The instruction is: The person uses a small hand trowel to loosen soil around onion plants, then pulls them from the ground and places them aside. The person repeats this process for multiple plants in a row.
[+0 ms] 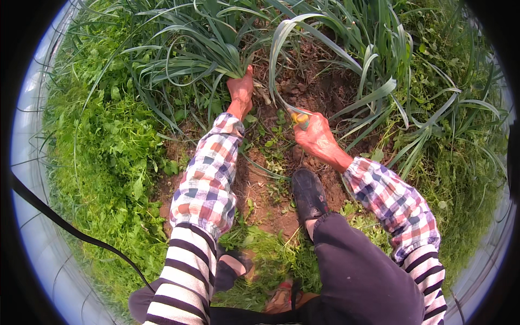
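Note:
My left hand is closed around the base of a clump of long, strap-like green leaves, which look like leeks or a similar allium. To its right, my right hand grips a yellow and greenish handle of a hand tool. The tool's working end cannot be made out. A long curved leaf arches down close to this handle. Pale stems lie on the soil between the two hands.
Brown soil with small weeds lies below my hands, and my dark shoe stands on it. More leafy clumps grow at the upper right. Dense green weeds fill the left side. A black cable crosses the lower left.

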The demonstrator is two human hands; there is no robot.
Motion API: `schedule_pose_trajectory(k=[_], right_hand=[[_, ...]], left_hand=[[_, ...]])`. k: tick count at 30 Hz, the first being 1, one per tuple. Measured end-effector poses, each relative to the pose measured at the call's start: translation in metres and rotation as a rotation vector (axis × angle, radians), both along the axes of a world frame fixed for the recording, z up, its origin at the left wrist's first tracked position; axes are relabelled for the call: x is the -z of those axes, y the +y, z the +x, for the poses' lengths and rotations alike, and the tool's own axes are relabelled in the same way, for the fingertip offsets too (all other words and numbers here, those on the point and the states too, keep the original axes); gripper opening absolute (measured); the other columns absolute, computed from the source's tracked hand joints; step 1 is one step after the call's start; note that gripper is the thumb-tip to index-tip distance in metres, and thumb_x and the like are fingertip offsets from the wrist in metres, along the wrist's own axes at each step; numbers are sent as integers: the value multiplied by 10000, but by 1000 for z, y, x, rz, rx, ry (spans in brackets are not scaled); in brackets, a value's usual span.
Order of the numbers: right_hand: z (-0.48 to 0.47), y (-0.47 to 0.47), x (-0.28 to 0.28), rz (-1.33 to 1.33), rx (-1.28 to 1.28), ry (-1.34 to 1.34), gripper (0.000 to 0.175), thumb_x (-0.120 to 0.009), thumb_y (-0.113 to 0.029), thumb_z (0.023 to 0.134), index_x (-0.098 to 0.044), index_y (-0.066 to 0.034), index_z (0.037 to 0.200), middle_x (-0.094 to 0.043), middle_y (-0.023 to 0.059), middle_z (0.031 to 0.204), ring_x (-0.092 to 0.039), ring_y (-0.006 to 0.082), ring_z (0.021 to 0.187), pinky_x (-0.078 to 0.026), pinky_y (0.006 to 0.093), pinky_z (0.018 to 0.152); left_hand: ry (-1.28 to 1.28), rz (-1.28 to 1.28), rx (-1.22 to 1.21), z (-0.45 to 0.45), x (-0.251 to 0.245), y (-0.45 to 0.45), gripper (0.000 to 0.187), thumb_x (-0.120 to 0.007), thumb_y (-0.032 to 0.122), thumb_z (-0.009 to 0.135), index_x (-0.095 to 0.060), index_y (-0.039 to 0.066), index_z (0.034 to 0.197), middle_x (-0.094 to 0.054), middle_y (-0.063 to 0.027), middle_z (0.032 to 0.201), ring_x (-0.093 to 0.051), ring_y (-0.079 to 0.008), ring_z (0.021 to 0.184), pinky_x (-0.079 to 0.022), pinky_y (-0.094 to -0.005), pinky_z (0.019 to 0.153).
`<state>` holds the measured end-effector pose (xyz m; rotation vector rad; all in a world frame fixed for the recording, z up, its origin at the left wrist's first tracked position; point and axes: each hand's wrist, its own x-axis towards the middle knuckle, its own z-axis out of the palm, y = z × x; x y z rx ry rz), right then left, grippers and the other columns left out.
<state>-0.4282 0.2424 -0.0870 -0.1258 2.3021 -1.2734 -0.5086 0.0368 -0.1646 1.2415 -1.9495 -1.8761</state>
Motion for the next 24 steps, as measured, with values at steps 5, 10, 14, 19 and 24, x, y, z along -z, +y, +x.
schedule_pose_trajectory(k=[5,10,14,19,24], right_hand=[[-1,-7,7,141,-157,117,537,-567,-79,702,-540,-20,1235,-652,266,874,-639,439,836,-516,462,765],[8,11,37,373,-396,330,660,-584,-49,703,-442,-57,1347,-632,241,718,-648,414,703,-517,472,639],[15,20,48,153,-266,347,590,-527,-29,732,-485,-31,1320,-615,219,692,-639,339,633,-501,438,598],[15,46,25,-270,16,-214,482,-516,-92,848,-494,-3,1322,-569,27,708,-527,128,561,-460,292,546],[-6,11,31,-147,-18,-10,417,-559,-123,812,-600,-19,1214,-671,140,820,-641,225,723,-511,334,684]], left_hand=[[223,67,-58,16,3,7,311,-700,173,865,-633,-35,1086,-670,-57,1024,-584,-166,841,-446,-330,767],[134,115,-81,21,3,11,336,-693,172,869,-609,-38,1117,-652,-67,1068,-581,-167,877,-440,-316,807],[351,100,-48,25,0,16,268,-654,184,899,-626,-26,1062,-651,-58,945,-585,-171,808,-463,-320,730],[216,-48,28,28,1,13,299,-658,239,899,-640,-27,1037,-666,-61,912,-580,-161,781,-453,-344,698],[180,68,-40,27,5,8,351,-724,228,850,-634,-44,1053,-668,-64,964,-551,-151,833,-438,-324,789]])
